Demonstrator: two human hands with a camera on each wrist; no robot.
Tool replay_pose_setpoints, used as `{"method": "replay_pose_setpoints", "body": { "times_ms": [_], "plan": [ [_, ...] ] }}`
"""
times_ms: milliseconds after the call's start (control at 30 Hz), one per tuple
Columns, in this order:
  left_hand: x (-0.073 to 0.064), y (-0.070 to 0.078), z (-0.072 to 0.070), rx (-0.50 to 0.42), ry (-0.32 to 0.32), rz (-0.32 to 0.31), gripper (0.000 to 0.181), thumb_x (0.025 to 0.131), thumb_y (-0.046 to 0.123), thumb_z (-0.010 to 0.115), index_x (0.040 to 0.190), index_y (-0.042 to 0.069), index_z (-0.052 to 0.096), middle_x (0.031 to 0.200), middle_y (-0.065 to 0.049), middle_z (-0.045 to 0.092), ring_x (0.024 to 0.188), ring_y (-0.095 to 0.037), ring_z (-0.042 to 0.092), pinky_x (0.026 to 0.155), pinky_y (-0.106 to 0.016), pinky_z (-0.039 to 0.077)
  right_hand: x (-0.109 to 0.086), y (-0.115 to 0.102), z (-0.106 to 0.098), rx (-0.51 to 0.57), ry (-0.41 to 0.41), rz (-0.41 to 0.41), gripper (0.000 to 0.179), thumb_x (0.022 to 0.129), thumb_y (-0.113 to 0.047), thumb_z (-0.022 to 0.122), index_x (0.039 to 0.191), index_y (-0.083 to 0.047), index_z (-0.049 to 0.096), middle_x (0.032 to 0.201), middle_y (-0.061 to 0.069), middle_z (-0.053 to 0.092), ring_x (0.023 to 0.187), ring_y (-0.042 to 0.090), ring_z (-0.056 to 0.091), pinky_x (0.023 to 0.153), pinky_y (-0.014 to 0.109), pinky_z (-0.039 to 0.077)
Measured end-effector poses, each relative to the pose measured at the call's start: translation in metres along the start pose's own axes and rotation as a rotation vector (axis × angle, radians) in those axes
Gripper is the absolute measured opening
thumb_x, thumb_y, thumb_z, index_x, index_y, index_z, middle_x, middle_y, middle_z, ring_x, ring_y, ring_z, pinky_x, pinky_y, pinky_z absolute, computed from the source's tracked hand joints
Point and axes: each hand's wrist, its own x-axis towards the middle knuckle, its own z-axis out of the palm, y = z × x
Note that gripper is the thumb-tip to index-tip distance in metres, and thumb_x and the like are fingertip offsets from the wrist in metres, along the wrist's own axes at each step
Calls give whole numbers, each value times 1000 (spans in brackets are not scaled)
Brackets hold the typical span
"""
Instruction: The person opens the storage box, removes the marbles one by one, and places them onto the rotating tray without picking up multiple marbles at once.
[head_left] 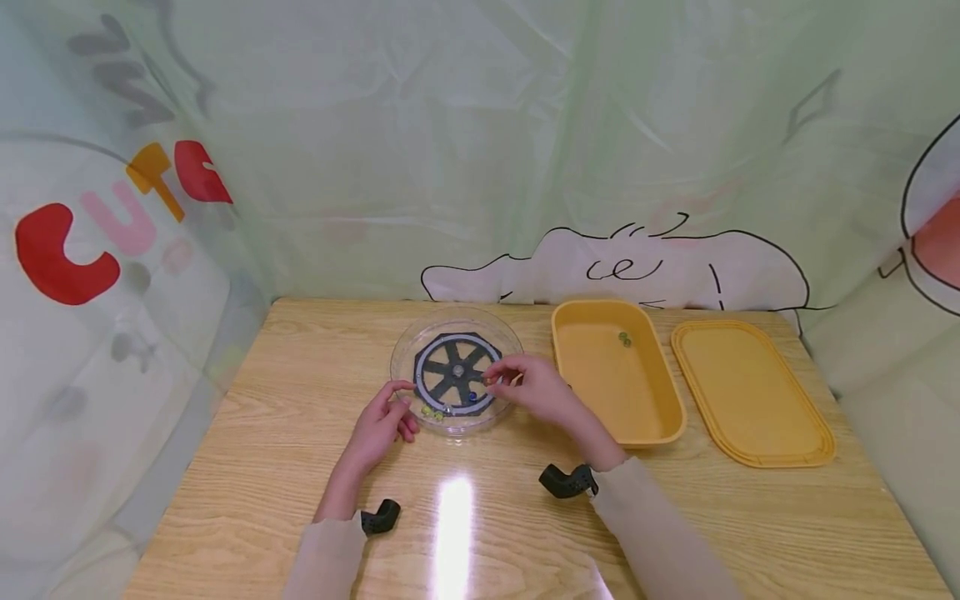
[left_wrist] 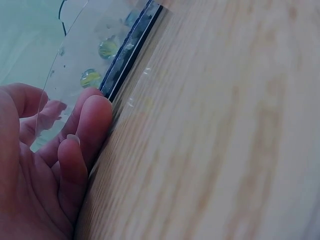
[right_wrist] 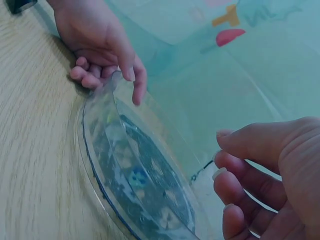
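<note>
A round clear dish (head_left: 459, 428) with a dark spoked wheel pattern sits on the table. My left hand (head_left: 378, 427) holds its left rim, with a finger over the edge and others curled against the outside. Close to that hand lie yellow-green marbles (head_left: 432, 412), seen through the clear wall in the left wrist view. A blue marble (head_left: 472, 397) rests in the dish nearer its right side. Over the right rim is my right hand (head_left: 534, 387), thumb and forefinger brought close together. Whether something small sits between those fingertips (right_wrist: 225, 136) I cannot tell.
Right of the dish stands a yellow-orange rectangular tub (head_left: 663, 408) with green marbles (head_left: 625, 339) inside. Farther right lies a matching flat lid (head_left: 753, 396). A printed curtain (head_left: 465, 150) hangs behind the wooden table (head_left: 315, 358).
</note>
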Motion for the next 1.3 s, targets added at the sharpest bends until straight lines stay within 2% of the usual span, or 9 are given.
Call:
{"method": "replay_pose_setpoints", "body": {
  "times_ms": [100, 133, 533, 667, 867, 1167, 1300],
  "plan": [
    [-7, 14, 0, 6, -10, 11, 32, 107, 15, 46, 136, 5, 51, 81, -21, 65, 67, -33, 64, 61, -29, 48, 3, -2, 3, -15, -7, 4, 14, 89, -9, 76, 103, -9, 73, 88, -1, 65, 83, 19, 57, 69, 31, 49],
    [-8, 15, 0, 5, -11, 14, 32, 107, 14, 46, 136, 5, 51, 81, -21, 65, 67, -33, 64, 61, -29, 48, 4, -2, 4, -19, -10, 5, 15, 89, -9, 76, 103, -9, 73, 88, -2, 64, 83, 19, 57, 68, 30, 49],
    [-6, 7, 3, 18, 44, -12, 29, 107, 14, 46, 135, 10, 53, 76, -12, 63, 62, -23, 62, 59, -26, 46, 7, -5, 26, 6, -70, -8, 15, 89, -10, 76, 103, -6, 73, 88, -2, 65, 80, 17, 57, 69, 28, 49],
    [-5, 7, 1, 3, 29, -15, 29, 107, 14, 46, 135, 10, 53, 77, -14, 64, 63, -25, 62, 59, -26, 46, 6, -7, 31, 17, -73, 15, 14, 89, -10, 76, 103, -7, 73, 86, -3, 64, 80, 18, 57, 69, 29, 49],
    [-5, 8, 0, -8, -4, 1, 30, 107, 13, 45, 136, 7, 52, 76, -13, 64, 64, -26, 63, 58, -27, 46, 4, -8, 31, 33, -74, 25, 14, 89, -9, 75, 102, -6, 73, 86, -3, 65, 80, 20, 57, 68, 29, 48],
    [-6, 9, 4, 8, 27, 26, 29, 106, 11, 44, 134, 5, 51, 75, -11, 63, 62, -25, 62, 55, -26, 44, 2, -6, 28, 33, -66, 16, 17, 89, -9, 74, 105, -3, 73, 88, -2, 65, 81, 18, 57, 70, 30, 49],
    [-6, 8, 3, 12, 24, 6, 30, 107, 12, 44, 135, 6, 51, 77, -13, 63, 64, -26, 63, 57, -27, 45, 1, -3, 25, 43, -58, 14, 18, 89, -7, 74, 106, -2, 72, 89, -2, 66, 81, 18, 57, 70, 29, 49]
  ]
}}
